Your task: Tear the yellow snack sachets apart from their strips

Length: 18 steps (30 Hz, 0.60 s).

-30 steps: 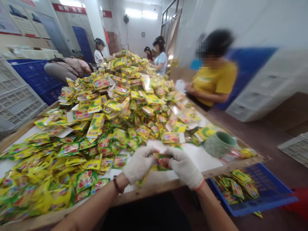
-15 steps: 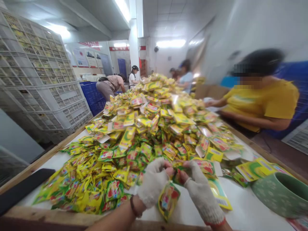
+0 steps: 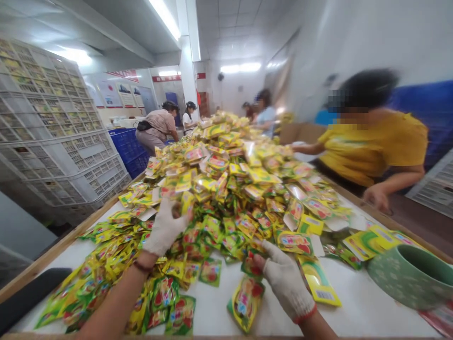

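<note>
My left hand (image 3: 168,229), in a white glove with bare fingertips, reaches over the pile. Its thumb and fingers are apart beside a small yellow box (image 3: 188,202); whether they touch it is unclear. My right hand (image 3: 286,278), gloved likewise, pinches a small green and red sachet (image 3: 250,265) above the white tabletop (image 3: 215,311). Just below it lies a larger yellow-green sachet (image 3: 246,302) with a fruit picture. Loose sachets (image 3: 182,314) spread under and around my left forearm. A yellow box (image 3: 320,281) lies flat beside my right hand.
A high heap of yellow boxes and sachets (image 3: 230,160) covers the table's middle. At the right stands a green patterned round container (image 3: 412,276); a dark flat object (image 3: 31,297) lies at the left edge. Stacked white crates (image 3: 60,127) rise at left. A person in yellow (image 3: 375,146) works at right.
My left hand has left my right hand and moved left and forward to the pile. My right hand keeps the small sachet. The person in yellow has lowered one hand; the view has shifted slightly.
</note>
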Tool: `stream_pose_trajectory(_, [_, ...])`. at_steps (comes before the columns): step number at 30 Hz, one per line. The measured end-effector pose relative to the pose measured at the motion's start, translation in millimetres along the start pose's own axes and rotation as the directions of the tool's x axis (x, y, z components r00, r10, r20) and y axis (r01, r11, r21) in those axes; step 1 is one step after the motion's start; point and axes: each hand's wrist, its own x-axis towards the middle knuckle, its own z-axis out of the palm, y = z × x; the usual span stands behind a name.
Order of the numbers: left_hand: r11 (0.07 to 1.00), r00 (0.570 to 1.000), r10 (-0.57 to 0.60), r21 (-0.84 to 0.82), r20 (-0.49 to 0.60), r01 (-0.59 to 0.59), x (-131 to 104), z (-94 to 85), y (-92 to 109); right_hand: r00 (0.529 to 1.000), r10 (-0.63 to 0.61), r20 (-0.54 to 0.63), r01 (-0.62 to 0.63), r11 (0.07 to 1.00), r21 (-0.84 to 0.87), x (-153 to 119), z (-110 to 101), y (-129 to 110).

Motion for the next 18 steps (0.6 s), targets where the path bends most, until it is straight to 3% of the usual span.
stream_pose_trajectory(2, [0.909, 0.991, 0.063, -0.417, 0.12, -0.008, -30, 8.3, 5, 0.995, 0.074, 0.067, -0.086, 0.977, 0.197, -3, 6, -5])
stream_pose_trajectory(3, [0.837, 0.982, 0.074, -0.546, 0.171, 0.032, -47, 14.2, 8, 0.987, 0.097, 0.127, -0.129, 0.953, 0.276, -5, 10, -6])
stream_pose_trajectory(5, [0.753, 0.959, 0.05, -0.641, 0.28, 0.148, -76, 26.1, 10, 0.961, 0.123, 0.247, -0.21, 0.906, 0.367, -9, 17, -6])
stream_pose_trajectory(7, [0.75, 0.928, 0.031, -0.623, 0.372, 0.225, -97, 33.8, 9, 0.939, 0.147, 0.311, -0.267, 0.881, 0.39, -12, 20, -3])
stream_pose_trajectory(9, [0.822, 0.926, 0.059, -0.545, 0.373, 0.167, -106, 34.5, 6, 0.938, 0.172, 0.299, -0.285, 0.876, 0.39, -14, 18, 0])
stream_pose_trajectory(11, [0.934, 0.948, 0.169, -0.352, 0.271, -0.066, -107, 29.6, 5, 0.953, 0.181, 0.242, -0.261, 0.897, 0.357, -17, 12, 2])
stream_pose_trajectory(12, [0.956, 0.939, 0.261, -0.194, 0.223, -0.219, -106, 26.6, 6, 0.961, 0.178, 0.211, -0.241, 0.915, 0.324, -18, 10, 2])
stream_pose_trajectory(13, [0.932, 0.91, 0.358, -0.016, 0.207, -0.363, -105, 24.2, 8, 0.966, 0.173, 0.19, -0.222, 0.935, 0.277, -20, 7, 1])
stream_pose_trajectory(15, [0.78, 0.818, 0.482, 0.271, 0.314, -0.564, -103, 22.8, 15, 0.97, 0.161, 0.18, -0.191, 0.968, 0.164, -25, 6, -3])
stream_pose_trajectory(17, [0.663, 0.744, 0.468, 0.367, 0.476, -0.652, -104, 26.6, 22, 0.972, 0.143, 0.188, -0.161, 0.983, 0.084, -30, 8, -8])
stream_pose_trajectory(18, [0.654, 0.731, 0.43, 0.376, 0.529, -0.657, -104, 29.7, 23, 0.976, 0.127, 0.179, -0.14, 0.988, 0.064, -32, 9, -10])
